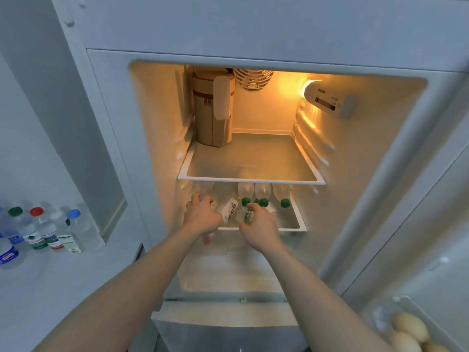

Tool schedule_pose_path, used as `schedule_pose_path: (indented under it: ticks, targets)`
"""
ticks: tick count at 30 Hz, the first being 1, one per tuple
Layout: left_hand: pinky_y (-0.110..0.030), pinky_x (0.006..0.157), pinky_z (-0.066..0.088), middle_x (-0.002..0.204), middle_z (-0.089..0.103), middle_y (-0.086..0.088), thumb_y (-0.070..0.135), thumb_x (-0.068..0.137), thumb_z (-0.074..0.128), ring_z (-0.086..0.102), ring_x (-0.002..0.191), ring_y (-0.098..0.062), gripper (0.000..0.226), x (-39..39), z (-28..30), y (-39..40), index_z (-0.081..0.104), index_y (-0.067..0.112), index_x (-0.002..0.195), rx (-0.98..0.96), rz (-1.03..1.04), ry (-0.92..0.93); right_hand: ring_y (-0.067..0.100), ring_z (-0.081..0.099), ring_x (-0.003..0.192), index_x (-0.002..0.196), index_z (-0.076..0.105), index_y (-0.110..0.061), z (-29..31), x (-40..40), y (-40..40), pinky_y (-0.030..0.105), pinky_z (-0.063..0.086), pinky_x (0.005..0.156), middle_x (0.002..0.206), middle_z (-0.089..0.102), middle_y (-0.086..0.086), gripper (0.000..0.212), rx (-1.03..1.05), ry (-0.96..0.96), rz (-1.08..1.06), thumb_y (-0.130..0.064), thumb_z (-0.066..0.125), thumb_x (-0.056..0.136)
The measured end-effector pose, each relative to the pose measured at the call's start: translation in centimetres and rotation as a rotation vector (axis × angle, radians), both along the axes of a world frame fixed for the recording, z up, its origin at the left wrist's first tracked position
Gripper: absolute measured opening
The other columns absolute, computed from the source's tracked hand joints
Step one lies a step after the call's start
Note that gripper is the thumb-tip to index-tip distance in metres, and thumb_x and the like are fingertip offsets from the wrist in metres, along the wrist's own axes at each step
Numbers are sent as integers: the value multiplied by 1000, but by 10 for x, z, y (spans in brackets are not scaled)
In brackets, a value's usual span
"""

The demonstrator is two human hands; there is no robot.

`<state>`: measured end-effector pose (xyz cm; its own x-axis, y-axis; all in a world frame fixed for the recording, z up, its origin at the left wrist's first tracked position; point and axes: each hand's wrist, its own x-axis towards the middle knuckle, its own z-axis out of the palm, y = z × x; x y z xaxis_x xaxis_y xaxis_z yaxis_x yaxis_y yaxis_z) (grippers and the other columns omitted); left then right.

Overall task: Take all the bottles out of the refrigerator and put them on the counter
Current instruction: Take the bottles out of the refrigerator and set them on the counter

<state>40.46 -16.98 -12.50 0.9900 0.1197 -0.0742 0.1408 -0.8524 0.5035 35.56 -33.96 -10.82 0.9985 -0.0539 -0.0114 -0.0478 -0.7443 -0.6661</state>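
Clear plastic bottles (261, 193) with green caps lie on the lower shelf (299, 222) of the fridge (355, 174). Left hand (203, 214) wraps a white-labelled bottle (228, 209); right hand (258, 224) grips a blurred green-labelled one (247, 215). More bottles (43, 229) stand on the desk (50, 288), some cut off.

Bottles (262, 193) on the lower shelf (299, 224), bag (213, 110) on upper shelf (251, 179).

Both bare forearms stretched forward, left hand (203, 216) curled closed, right hand (260, 228) likewise — fingers gripping
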Motion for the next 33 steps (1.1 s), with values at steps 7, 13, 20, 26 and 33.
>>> schedule_pose_path:
  ticks: [7,13,20,26,33]
  targets:
    - [-44,118,28,159,19,-12,40,87,57,22,145,-35,50,37,-31,2,52,30,135,69,74,114,31,49,132,149,42,-20,-5,47,12,43,46,106,147,46,8,64,-100,123,30,-26,64,89]
    - [-48,115,32,149,36,-15,41,90,57,34,138,-36,54,56,-41,7,45,30,141,84,82,187,35,45,135,157,29,-26,-12,86,10,48,43,110,149,43,12,76,-193,258,48,-32,63,89]
    - [-48,112,39,142,44,-17,39,85,59,42,133,-37,53,70,-43,13,50,28,136,42,66,209,36,49,127,145,39,-34,-35,124,15,50,46,106,135,52,14,63,-223,333,66,-41,58,86]
    - [-43,107,43,142,42,-14,35,88,57,46,127,-37,44,73,-44,13,54,29,131,75,37,170,36,50,129,149,36,-31,-41,131,11,51,44,108,141,47,14,66,-277,348,127,-35,61,88]
    - [-43,98,49,132,41,-11,22,88,62,50,115,-32,33,42,-51,-5,52,30,119,84,-12,126,40,54,118,129,43,-23,-49,111,13,47,48,99,132,43,15,44,-360,295,135,-21,62,90]
